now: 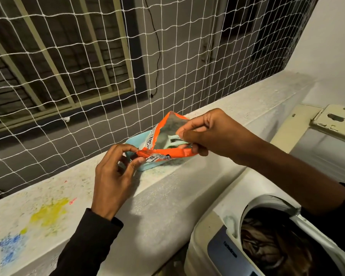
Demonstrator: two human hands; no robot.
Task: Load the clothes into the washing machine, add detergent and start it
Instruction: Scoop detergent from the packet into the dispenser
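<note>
Near the middle of the frame, both hands hold an orange detergent pouch point(167, 140) open above a pale ledge point(187, 186). The left hand point(113, 180), coming up from the lower left in a dark sleeve point(84, 244), pinches the pouch's left corner between thumb and forefinger, the other fingers curled loosely beneath. The right hand point(211, 134), reaching in from the right edge, pinches the far lip of the pouch between thumb and fingers, while its lower fingers grip the near orange rim. The mouth of the pouch gapes toward the camera, showing a silvery lining and a pale green scoop point(174, 140) inside. Just behind and under the pouch, a light blue tub point(139, 142) sits on the ledge, partly hidden; whether the pouch touches it cannot be told. The ledge runs from lower left to upper right and carries yellow point(50, 212) and blue stains point(10, 248) at lower left and a greenish dusting near the tub. In the lower right corner stands the washer point(217, 226), its round opening uncovered and dark clothes point(271, 248) lying in the drum. A cream bracket point(335, 120) shows at the right edge. White netting point(88, 62) fills the upper part of the frame, with a barred window point(54, 62) beyond it.
</note>
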